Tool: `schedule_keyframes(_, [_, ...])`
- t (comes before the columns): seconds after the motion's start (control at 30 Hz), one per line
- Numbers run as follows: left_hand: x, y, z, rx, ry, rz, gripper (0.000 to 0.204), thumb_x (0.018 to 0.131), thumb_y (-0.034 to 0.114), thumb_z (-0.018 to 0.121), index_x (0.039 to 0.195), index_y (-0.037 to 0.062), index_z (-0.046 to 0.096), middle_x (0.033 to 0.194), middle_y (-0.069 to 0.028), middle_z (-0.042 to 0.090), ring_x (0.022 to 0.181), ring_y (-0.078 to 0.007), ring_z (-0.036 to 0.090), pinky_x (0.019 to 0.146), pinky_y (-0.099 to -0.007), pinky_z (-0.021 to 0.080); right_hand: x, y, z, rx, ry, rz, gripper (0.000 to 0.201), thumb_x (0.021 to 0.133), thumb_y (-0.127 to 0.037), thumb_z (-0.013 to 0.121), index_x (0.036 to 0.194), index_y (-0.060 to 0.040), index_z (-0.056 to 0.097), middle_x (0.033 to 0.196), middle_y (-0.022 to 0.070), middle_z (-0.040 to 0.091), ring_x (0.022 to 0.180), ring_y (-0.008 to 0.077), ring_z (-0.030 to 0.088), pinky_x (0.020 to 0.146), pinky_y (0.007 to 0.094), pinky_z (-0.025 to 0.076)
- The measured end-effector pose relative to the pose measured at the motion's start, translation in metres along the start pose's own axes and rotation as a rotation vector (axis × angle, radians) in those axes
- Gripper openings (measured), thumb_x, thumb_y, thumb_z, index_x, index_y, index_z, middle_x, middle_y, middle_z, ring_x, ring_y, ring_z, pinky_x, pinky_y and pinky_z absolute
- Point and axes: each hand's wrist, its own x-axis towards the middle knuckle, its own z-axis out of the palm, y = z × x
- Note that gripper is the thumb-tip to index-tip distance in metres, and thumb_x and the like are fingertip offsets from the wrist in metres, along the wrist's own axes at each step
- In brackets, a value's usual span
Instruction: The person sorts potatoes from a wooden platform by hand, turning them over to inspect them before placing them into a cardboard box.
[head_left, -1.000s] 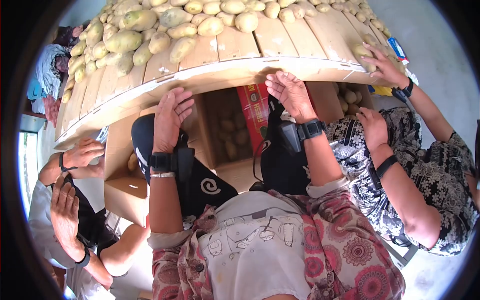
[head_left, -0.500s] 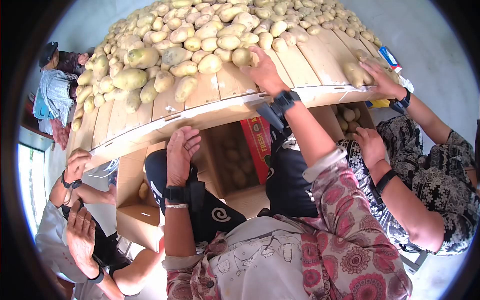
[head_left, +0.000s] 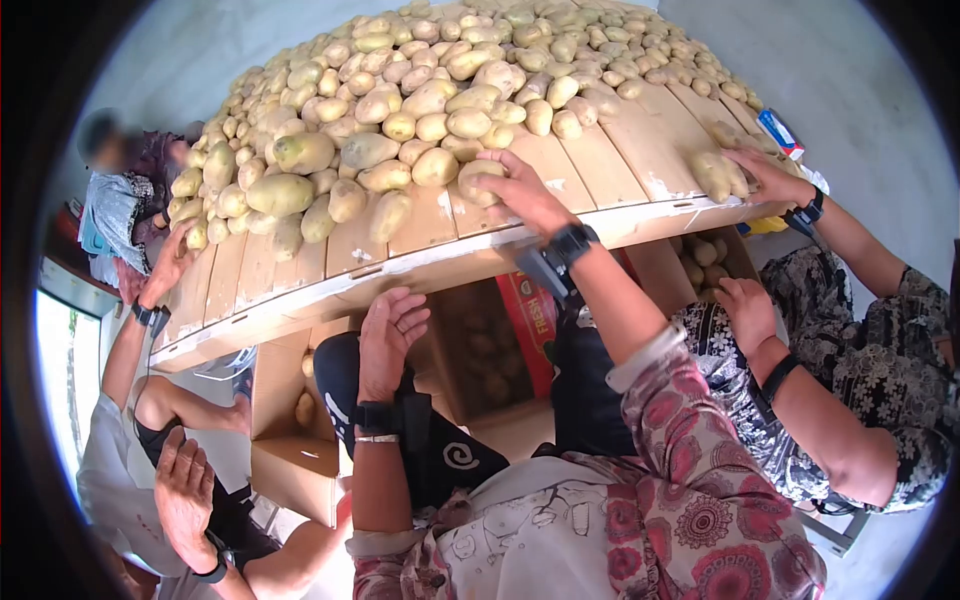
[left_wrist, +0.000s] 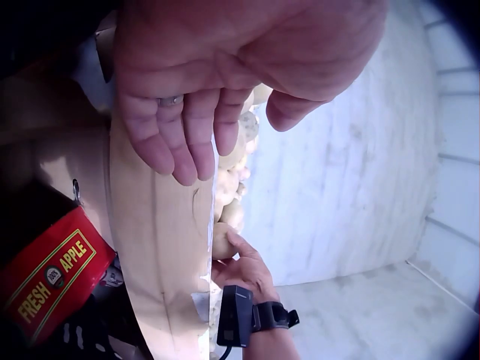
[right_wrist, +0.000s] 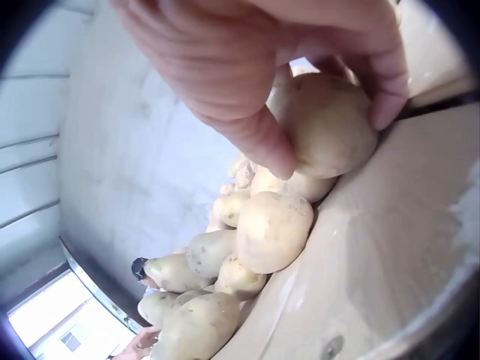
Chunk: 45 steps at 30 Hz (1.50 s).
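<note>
My right hand reaches over the table's near edge and grips a potato at the front of the pile. In the right wrist view, thumb and fingers curl round this potato, low over the boards. Beside it lies another pale potato. My left hand holds nothing and hovers in front of the table's edge, above my lap. Its fingers are relaxed and slightly bent in the left wrist view, with a ring on one.
A slatted wooden table bears a broad heap of potatoes. Cardboard boxes with potatoes stand below, one with a red panel. At the right, a neighbour's hand touches potatoes; another person's hand is at the left edge.
My right hand has gone from before the table edge up to the pile and taken hold of a potato. My left hand stays below the edge. The left neighbour's hand has risen to the table.
</note>
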Motion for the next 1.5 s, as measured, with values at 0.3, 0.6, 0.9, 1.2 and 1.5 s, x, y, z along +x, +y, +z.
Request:
schedule_keyframes(0.3, [-0.002, -0.003, 0.011, 0.107, -0.167, -0.171, 0.04, 0.096, 0.036, 0.038, 0.117, 0.004, 0.047, 0.106, -0.0126, 0.061, 0.083, -0.0186, 0.063, 0.068, -0.0265, 0.05, -0.092, 0.034, 0.054, 1.178, -0.207, 0.371, 0.036, 0.087, -0.044, 0.054, 0.096, -0.0096, 0.056, 0.094, 0.0112, 0.061, 0.089, 0.029, 0.06, 0.068, 0.0412, 0.052])
schedule_keyframes(0.6, [-0.008, -0.011, 0.03, 0.21, -0.425, -0.283, 0.044, 0.097, 0.035, 0.033, 0.125, 0.0026, 0.041, 0.112, -0.0163, 0.058, 0.089, -0.0225, 0.063, 0.074, -0.0296, 0.052, -0.108, 0.055, 0.058, 0.68, -0.093, 0.051, 0.024, 0.094, -0.027, 0.046, 0.101, -0.0056, 0.055, 0.093, 0.0096, 0.061, 0.085, 0.019, 0.06, 0.076, 0.0323, 0.049])
schedule_keyframes(0.9, [-0.002, -0.018, 0.032, 0.046, -0.418, -0.308, 0.05, 0.093, 0.042, 0.042, 0.125, 0.0034, 0.041, 0.11, -0.0125, 0.057, 0.086, -0.0251, 0.063, 0.071, -0.0296, 0.052, -0.118, 0.047, 0.049, 1.031, -0.374, 0.154, 0.061, 0.096, -0.046, 0.023, 0.128, 0.0037, 0.036, 0.125, 0.0231, 0.049, 0.117, 0.0285, 0.046, 0.102, 0.0398, 0.031])
schedule_keyframes(1.2, [-0.003, -0.017, 0.023, 0.163, -0.385, -0.283, 0.045, 0.093, 0.042, 0.042, 0.121, 0.0072, 0.043, 0.104, -0.0112, 0.058, 0.08, -0.0229, 0.062, 0.065, -0.0276, 0.051, -0.12, 0.069, 0.063, 1.066, -0.296, 0.14, 0.05, 0.096, -0.04, 0.031, 0.123, 0.0009, 0.043, 0.124, 0.018, 0.051, 0.118, 0.0252, 0.045, 0.103, 0.0358, 0.029])
schedule_keyframes(1.5, [-0.011, -0.001, 0.022, -0.118, -0.327, -0.103, 0.028, 0.084, 0.012, 0.046, 0.112, 0.0063, 0.042, 0.113, -0.0113, 0.052, 0.098, -0.0255, 0.057, 0.078, -0.0328, 0.049, -0.116, 0.064, 0.063, 0.754, -0.63, 0.515, 0.048, 0.093, -0.045, 0.04, 0.122, -0.0065, 0.045, 0.112, 0.0127, 0.055, 0.102, 0.0235, 0.056, 0.082, 0.0392, 0.049])
